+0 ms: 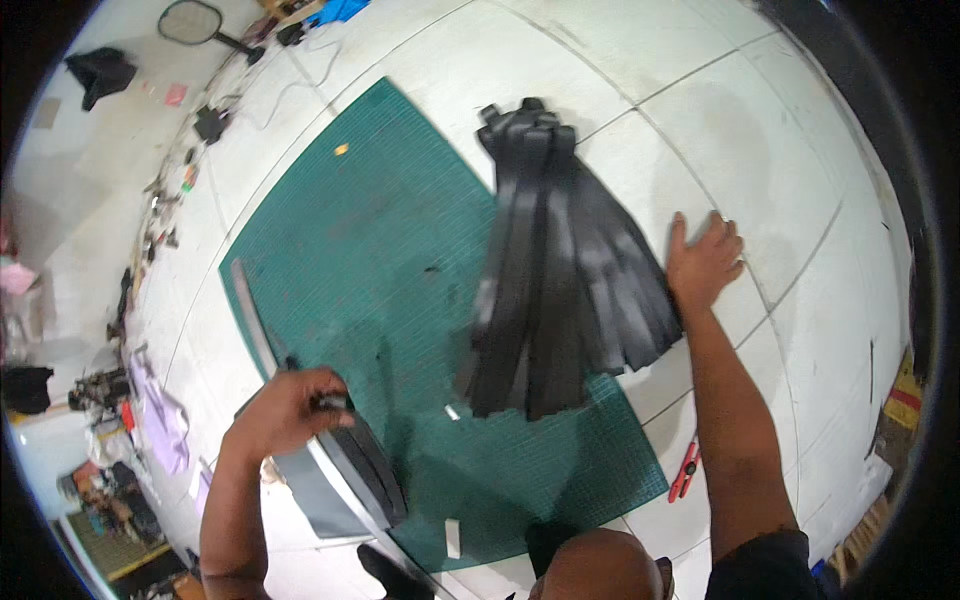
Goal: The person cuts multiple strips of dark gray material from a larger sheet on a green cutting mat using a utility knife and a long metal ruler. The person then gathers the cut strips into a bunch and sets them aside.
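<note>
My left hand (285, 408) is closed, with a small dark object (332, 402) showing at its fingertips; I cannot make out its kind. Beneath it runs a long metal straightedge (343, 478), lying over a dark grey sheet (322, 500) and beside black strips (372, 478) at the green cutting mat's (360, 220) left edge. Over the mat's right side and onto the floor fans a bundle of long black flat strips (545, 270), gathered at the far end. My right hand (705, 262) lies with fingers spread on the tiles, just right of the fan.
A red and black hand tool (685, 470) lies by my right forearm. An off-white block (453, 538) sits at the mat's near edge. Clutter lines the left wall, with a lilac cloth (162, 415), a black adapter (211, 124) and a racket-shaped swatter (192, 22).
</note>
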{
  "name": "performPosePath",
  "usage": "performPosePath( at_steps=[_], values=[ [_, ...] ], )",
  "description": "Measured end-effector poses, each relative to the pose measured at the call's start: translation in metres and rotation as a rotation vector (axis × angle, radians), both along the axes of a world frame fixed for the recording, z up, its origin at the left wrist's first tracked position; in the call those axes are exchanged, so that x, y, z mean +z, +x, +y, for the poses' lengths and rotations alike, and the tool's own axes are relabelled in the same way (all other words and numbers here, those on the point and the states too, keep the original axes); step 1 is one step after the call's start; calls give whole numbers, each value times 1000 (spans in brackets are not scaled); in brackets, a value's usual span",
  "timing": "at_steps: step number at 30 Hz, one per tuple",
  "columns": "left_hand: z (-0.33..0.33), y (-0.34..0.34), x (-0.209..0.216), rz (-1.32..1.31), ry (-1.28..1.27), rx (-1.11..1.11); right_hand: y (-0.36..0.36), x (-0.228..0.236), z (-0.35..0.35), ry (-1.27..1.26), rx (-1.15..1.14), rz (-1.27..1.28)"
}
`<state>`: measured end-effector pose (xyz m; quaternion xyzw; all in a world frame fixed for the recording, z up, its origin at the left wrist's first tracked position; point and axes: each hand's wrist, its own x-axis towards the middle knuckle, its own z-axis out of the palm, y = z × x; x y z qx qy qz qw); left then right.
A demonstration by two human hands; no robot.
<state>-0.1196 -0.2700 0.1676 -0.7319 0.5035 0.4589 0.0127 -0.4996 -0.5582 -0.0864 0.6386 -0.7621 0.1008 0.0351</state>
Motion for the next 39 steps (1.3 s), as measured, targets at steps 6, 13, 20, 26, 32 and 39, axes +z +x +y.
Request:
performPosePath(
  at_steps=[6,13,20,26,32,39],
  values=[
    [-117,-51,19,302,-329,-240,-5,7,0,7,16,-58],
    [-282,-55,-64,51,-573,-184,1,19,2,21,18,-177],
    [-222,-67,-147,85,-888,487,-2,13,2,53,1,-160],
    [-106,-96,-180,-141,-338,544,-1,18,4,50,5,-265],
    [-124,-147,-185,-298,-345,485,-20,29,13,1,310,-521],
    [-139,-175,-206,-174,-278,522,15,48,49,200,506,-493]
  ],
)
